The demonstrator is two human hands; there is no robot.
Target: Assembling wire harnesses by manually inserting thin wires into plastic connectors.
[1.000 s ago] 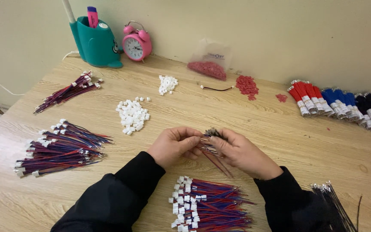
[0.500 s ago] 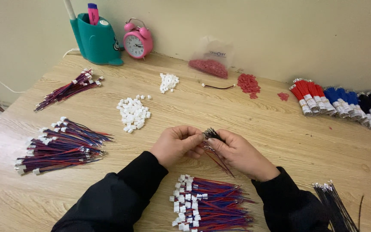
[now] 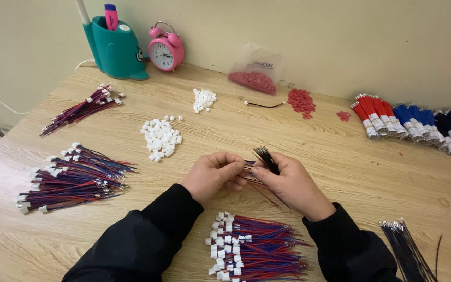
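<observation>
Nearest the camera, one heap of red and blue wires with white plugs [image 3: 251, 245] is lying on the table [image 3: 340, 156], and one bunch of black wires [image 3: 408, 253] is lying to its right. Just beyond, the two hands are working together: the left hand [image 3: 212, 175] is pinching something small at the fingertips, too small to tell, against the wire ends, while the right hand [image 3: 293, 183] is gripping a small bundle of thin wires [image 3: 264, 159], black ends sticking up and red ones trailing below.

To do this well, the right hand should probably be holding the bundle steady and offering one wire at a time, with the left pushing straight on, not at an angle.

Further out, two more finished heaps [image 3: 74, 177] are lying at the left, two piles of white plugs [image 3: 162, 138] in the middle, one bag of red bits [image 3: 254, 78] with loose ones beside it, and one row of taped wire bundles [image 3: 413, 125] at the right. One pink clock [image 3: 166, 49] and one teal holder [image 3: 115, 49] are standing by the wall.
</observation>
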